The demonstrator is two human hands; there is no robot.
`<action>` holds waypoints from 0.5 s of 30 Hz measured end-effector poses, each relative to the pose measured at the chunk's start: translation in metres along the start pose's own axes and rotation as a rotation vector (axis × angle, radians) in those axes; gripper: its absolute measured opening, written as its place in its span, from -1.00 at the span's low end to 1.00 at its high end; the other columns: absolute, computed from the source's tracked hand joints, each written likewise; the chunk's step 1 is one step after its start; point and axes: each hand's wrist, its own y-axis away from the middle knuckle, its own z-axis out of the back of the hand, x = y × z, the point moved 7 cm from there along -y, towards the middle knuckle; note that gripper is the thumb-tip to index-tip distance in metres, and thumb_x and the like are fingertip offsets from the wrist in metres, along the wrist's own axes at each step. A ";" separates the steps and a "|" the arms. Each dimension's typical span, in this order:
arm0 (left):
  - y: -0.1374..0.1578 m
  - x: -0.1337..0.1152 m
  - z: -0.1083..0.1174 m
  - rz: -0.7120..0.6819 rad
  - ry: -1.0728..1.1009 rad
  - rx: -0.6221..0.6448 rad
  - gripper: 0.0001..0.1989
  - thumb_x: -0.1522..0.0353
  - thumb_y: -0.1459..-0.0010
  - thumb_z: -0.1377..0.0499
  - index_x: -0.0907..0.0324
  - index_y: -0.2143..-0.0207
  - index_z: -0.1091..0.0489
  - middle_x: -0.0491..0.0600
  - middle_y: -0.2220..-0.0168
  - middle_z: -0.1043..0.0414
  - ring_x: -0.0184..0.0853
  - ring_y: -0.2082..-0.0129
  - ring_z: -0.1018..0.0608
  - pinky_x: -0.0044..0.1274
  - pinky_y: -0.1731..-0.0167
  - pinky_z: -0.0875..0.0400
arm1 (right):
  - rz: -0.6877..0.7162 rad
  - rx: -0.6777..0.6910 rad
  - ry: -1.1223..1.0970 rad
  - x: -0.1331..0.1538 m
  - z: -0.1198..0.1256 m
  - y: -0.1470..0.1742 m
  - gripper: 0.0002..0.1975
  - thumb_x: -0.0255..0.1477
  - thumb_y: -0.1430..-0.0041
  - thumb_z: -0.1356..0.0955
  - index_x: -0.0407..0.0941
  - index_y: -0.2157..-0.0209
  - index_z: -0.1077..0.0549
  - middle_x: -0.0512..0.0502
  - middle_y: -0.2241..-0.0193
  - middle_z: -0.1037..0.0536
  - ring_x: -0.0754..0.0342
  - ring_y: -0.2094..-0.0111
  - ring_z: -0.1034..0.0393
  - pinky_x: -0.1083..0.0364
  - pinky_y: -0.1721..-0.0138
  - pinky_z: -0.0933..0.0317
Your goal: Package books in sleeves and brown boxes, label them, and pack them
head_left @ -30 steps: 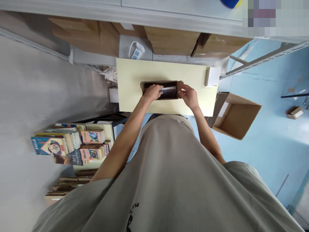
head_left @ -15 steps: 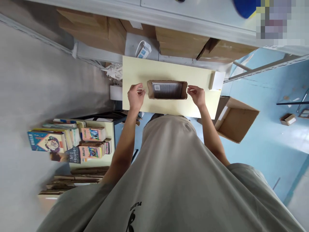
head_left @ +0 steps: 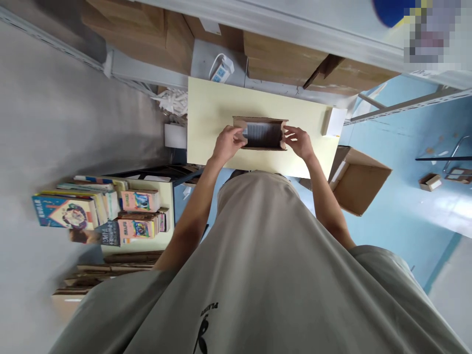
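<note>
On the pale yellow board stands a small brown cardboard box, its top open. Inside it lies a flat grey, ribbed-looking item, which I cannot make out further. My left hand is at the box's left end, fingers and thumb bent around the end flap, which tilts inward. At the opposite end my right hand has its fingertips and thumb on the right flap. Both hands are partly closed, and their fingers cover parts of the flaps.
A white box sits at the board's right end. Behind the board are a power strip and large cartons under a shelf. An open carton stands lower right; stacked books are at left.
My left hand has moved right onto the box's left end, and my right hand has closed in on the other end. Both end flaps now lean inward.
</note>
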 end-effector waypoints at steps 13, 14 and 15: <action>0.014 0.000 0.010 -0.060 0.003 0.072 0.13 0.27 -0.23 -0.64 -0.05 -0.71 -0.19 0.16 -0.37 -0.61 -0.11 -0.15 -0.72 -0.27 -0.26 -0.70 | -0.067 -0.031 0.133 -0.003 -0.017 -0.002 -0.13 -0.26 -0.27 -0.61 -0.02 -0.57 -0.48 -0.14 0.10 -0.77 -0.19 0.13 -0.66 -0.35 -0.25 -0.65; 0.014 0.000 0.013 -0.050 0.027 0.074 0.25 0.24 -0.21 -0.66 -0.07 -0.76 -0.07 0.17 -0.38 -0.61 -0.12 -0.14 -0.72 -0.28 -0.24 -0.71 | -0.068 -0.028 0.117 -0.001 -0.015 0.000 -0.08 -0.19 -0.31 -0.60 -0.02 -0.62 -0.42 -0.15 0.07 -0.79 -0.18 0.15 -0.67 -0.34 -0.24 -0.66; 0.013 0.000 0.016 -0.045 0.046 0.076 0.33 0.21 -0.19 -0.68 -0.08 -0.79 0.03 0.18 -0.39 -0.61 -0.13 -0.12 -0.73 -0.29 -0.22 -0.72 | -0.063 -0.025 0.100 0.003 -0.012 0.003 -0.04 -0.13 -0.34 -0.60 0.00 -0.66 -0.36 -0.16 0.03 -0.81 -0.17 0.17 -0.67 -0.31 -0.22 -0.67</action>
